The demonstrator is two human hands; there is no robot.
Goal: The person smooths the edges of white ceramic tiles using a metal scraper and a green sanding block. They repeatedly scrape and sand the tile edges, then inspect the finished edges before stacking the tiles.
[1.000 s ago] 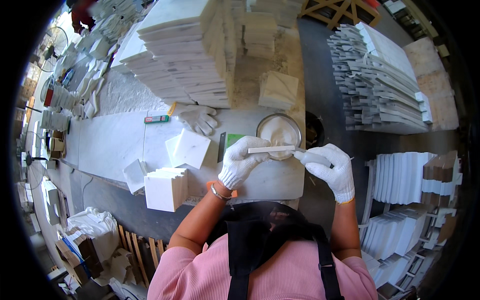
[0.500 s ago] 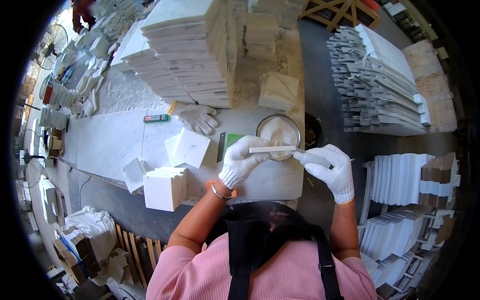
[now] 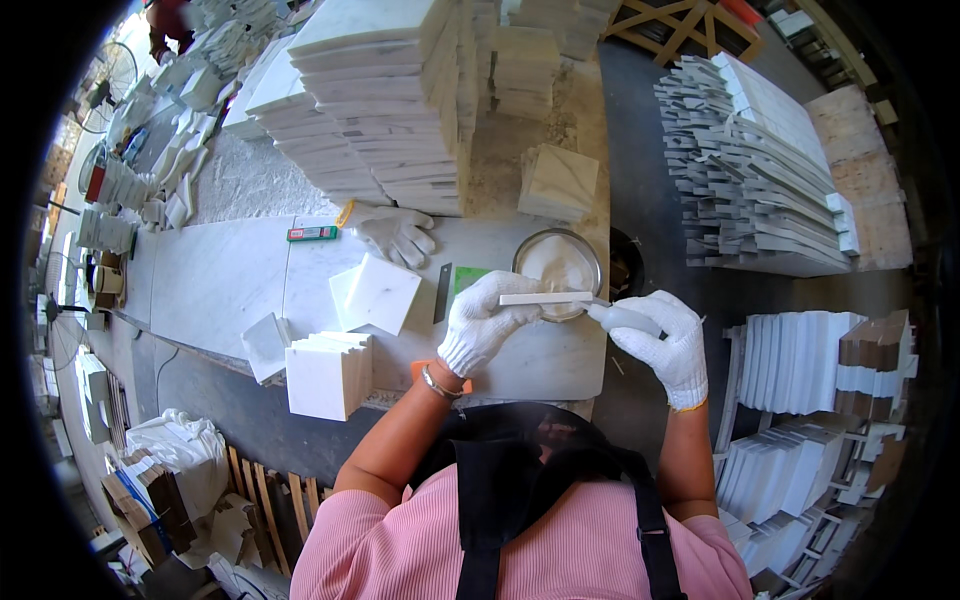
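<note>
White knit gloves cover both hands. My left hand [image 3: 478, 322] grips a white marble tile [image 3: 540, 299], held edge-on above the worktable. In my right hand [image 3: 668, 345] is a pale squeeze bottle [image 3: 630, 319], lying sideways with its narrow tip against or very close to the tile's right end. Behind the tile stands a round metal bowl [image 3: 516, 255] of whitish powder [image 3: 556, 258]. Left of my left hand, loose square tiles [image 3: 385, 293] lie near a short row of upright tiles [image 3: 322, 380]. The fingertips behind the tile are partly hidden.
A spare glove [image 3: 395, 235], a small green box [image 3: 312, 234] and a dark flat strip [image 3: 442, 293] lie on the marble-topped table [image 3: 215, 275]. Tall tile stacks [image 3: 380, 110] rise at the back. More stacked slabs [image 3: 760, 170] stand to the right, beyond the table edge.
Almost nothing differs. Both hands keep their hold on the tile and the bottle, with the bottle's tip still at the tile's right end; the view has shifted very slightly.
</note>
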